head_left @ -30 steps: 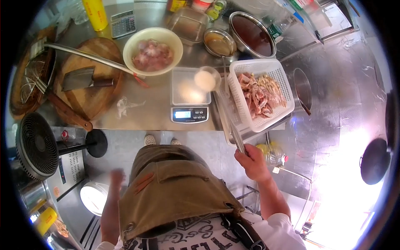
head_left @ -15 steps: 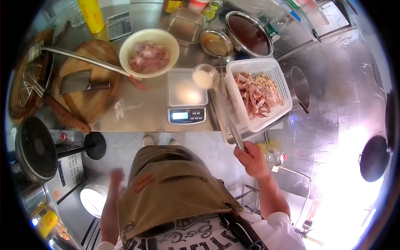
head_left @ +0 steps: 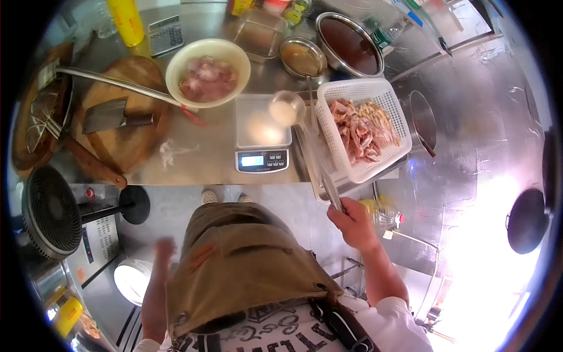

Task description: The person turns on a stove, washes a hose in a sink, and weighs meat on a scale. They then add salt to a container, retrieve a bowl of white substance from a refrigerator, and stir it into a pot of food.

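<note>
My right hand (head_left: 355, 222) is closed around the long metal handle of a ladle (head_left: 329, 190). The ladle's round bowl, with something whitish in it (head_left: 283, 112), hangs over the right side of a digital scale (head_left: 262, 161). A pale whitish patch (head_left: 265, 129) shows on the scale's platform, and its display is lit. To the right of the ladle stands a white perforated basket (head_left: 359, 89) with cut raw meat (head_left: 355, 134) and paler strips (head_left: 381, 124) in it. Low beside the apron, my left hand (head_left: 165, 250) is blurred, touching nothing I can make out.
A cream bowl of raw meat (head_left: 207, 79) sits behind the scale. At left are a round chopping board (head_left: 143, 82) with a cleaver (head_left: 105, 116) and a fan (head_left: 51, 212). A pot of dark liquid (head_left: 349, 44) and a small metal bowl (head_left: 302, 57) stand at the back.
The view has shifted very slightly. The ladle's bowl stays over the scale, and both hands are in nearly the same places.
</note>
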{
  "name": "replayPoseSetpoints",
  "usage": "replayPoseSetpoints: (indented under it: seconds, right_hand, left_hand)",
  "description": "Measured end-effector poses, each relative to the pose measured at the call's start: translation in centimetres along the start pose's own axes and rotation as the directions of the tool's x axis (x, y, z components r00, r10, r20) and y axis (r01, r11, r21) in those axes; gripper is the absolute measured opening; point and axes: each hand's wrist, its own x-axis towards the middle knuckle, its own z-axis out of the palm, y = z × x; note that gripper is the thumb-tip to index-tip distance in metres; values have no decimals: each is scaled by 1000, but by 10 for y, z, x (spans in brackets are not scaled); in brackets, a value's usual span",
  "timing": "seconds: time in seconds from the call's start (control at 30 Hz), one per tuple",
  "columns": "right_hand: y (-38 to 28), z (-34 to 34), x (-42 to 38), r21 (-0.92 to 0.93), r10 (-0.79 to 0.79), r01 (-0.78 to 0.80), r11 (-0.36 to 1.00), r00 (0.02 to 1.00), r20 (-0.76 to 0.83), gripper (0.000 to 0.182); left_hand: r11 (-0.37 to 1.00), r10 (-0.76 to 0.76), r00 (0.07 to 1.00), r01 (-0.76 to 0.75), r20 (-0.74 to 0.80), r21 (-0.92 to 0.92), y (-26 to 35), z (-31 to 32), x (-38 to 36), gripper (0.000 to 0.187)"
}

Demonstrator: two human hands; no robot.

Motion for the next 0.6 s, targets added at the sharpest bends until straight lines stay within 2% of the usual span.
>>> replayPoseSetpoints:
  seconds: [0.03, 0.13, 0.23, 0.33, 0.4, 0.43, 0.53, 0.6]
  right_hand:
    - [2, -1, -3, -5, 6, -6, 1000, 1000, -6, 21]
    - [2, -5, -3, 12, 9, -9, 1000, 1000, -4, 20]
    - [7, -5, -7, 114, 36, -36, 993, 999, 7, 21]
    - [9, -6, -1, 195, 17, -19, 981, 1000, 13, 23]
    - [8, -6, -2, 211, 12, -16, 977, 1000, 17, 23]
    - [6, -6, -3, 193, 14, -16, 981, 1000, 16, 22]
    - [1, -7, -7, 137, 26, -27, 990, 1000, 5, 21]
    - [3, -8, -10, 93, 39, -39, 995, 999, -8, 21]
  left_hand:
    - [983, 59, 997, -50, -47, 179, 1, 1, 1, 10]
    - [989, 64, 995, -73, -79, -128, 4, 1, -6, 13]
    - [989, 143, 968, -135, -206, 55, 21, 27, -31, 14]
    - [991, 95, 985, -80, -144, 105, 22, 17, -18, 15]
    - [996, 51, 992, -43, -115, 74, 24, 17, -19, 14]
    - [998, 29, 995, -23, -99, 59, 27, 20, -22, 14]
    - [990, -44, 986, 23, -158, -136, 33, 31, -32, 15]
    - [997, -26, 990, 15, -139, -81, 38, 35, -35, 17]
